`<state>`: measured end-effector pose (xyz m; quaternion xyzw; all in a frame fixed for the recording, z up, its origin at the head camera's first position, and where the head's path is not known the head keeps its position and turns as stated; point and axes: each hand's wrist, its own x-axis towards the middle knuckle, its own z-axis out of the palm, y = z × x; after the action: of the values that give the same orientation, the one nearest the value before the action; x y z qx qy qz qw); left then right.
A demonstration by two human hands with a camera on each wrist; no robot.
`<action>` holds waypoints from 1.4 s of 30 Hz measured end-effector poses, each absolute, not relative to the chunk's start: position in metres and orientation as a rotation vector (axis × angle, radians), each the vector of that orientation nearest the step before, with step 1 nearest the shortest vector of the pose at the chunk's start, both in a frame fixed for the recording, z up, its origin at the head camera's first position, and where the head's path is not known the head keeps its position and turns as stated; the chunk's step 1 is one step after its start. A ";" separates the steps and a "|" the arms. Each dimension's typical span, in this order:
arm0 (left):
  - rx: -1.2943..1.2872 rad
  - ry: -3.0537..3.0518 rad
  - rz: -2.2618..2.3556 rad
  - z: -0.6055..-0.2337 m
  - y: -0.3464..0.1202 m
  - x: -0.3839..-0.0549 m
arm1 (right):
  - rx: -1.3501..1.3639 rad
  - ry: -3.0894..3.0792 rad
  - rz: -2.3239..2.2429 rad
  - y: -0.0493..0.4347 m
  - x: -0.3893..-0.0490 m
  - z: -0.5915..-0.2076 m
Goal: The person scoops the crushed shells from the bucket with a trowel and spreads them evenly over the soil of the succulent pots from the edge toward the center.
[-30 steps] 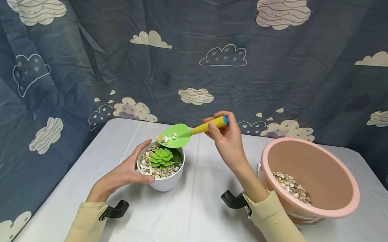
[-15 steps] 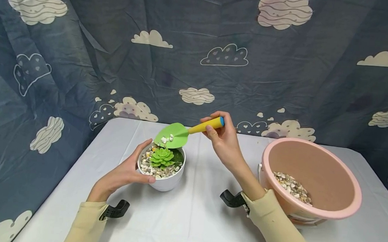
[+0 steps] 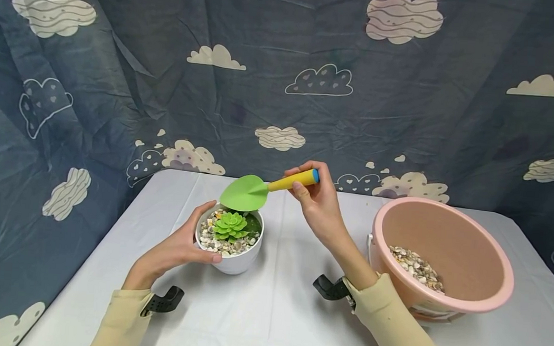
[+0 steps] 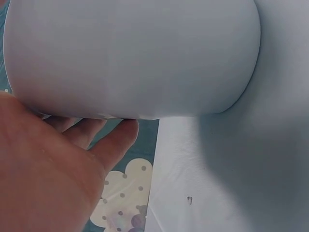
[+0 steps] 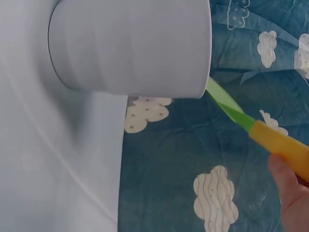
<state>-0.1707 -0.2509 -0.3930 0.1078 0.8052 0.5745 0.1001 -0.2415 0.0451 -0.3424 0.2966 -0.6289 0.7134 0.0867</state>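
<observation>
My left hand [image 3: 179,247] grips a white pot [image 3: 235,262] from its left side, thumb in front and fingers around the far side. Inside the pot a green succulent [image 3: 230,226] stands among small mixed pebbles [image 3: 220,245]. Over the pot's back rim tilts a trowel [image 3: 245,193] with a bare green blade. My right hand [image 3: 317,204] pinches its yellow handle [image 5: 281,145] between thumb and fingers. In the left wrist view the pot wall [image 4: 135,58] fills the upper part, with my fingers touching its side.
A pink bucket [image 3: 448,247] stands at the right of the white-covered table [image 3: 268,310], with pebbles [image 3: 416,267] at its bottom. A dark cloud-print cloth [image 3: 262,103] hangs behind. My right forearm passes just left of the bucket.
The pebbles on the trowel blade have slid off into the pot, leaving the blade bare. My right hand has shifted slightly left with the trowel tipping down; the left hand has stayed put.
</observation>
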 end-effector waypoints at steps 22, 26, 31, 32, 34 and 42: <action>0.362 2.369 1.710 -0.395 -0.248 -0.171 | 0.533 -1.693 2.276 0.060 -0.191 -0.318; 0.387 2.378 1.709 -0.395 -0.249 -0.172 | 0.519 -1.665 2.319 0.069 -0.175 -0.309; 0.428 2.381 1.721 -0.395 -0.252 -0.172 | 0.529 -1.670 2.301 0.086 -0.155 -0.299; 0.435 2.367 1.735 -0.395 -0.252 -0.172 | 0.534 -1.665 2.299 0.090 -0.151 -0.298; 0.447 2.334 1.760 -0.394 -0.253 -0.171 | 0.549 -1.650 2.295 0.099 -0.143 -0.296; 0.529 2.427 1.707 -0.388 -0.257 -0.168 | 0.590 -1.639 2.241 0.141 -0.125 -0.296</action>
<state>-0.1680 -0.2574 -0.3878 0.1753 0.8035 0.5653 0.0638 -0.1247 0.1405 -0.2957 0.2055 -0.5708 0.7805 0.1508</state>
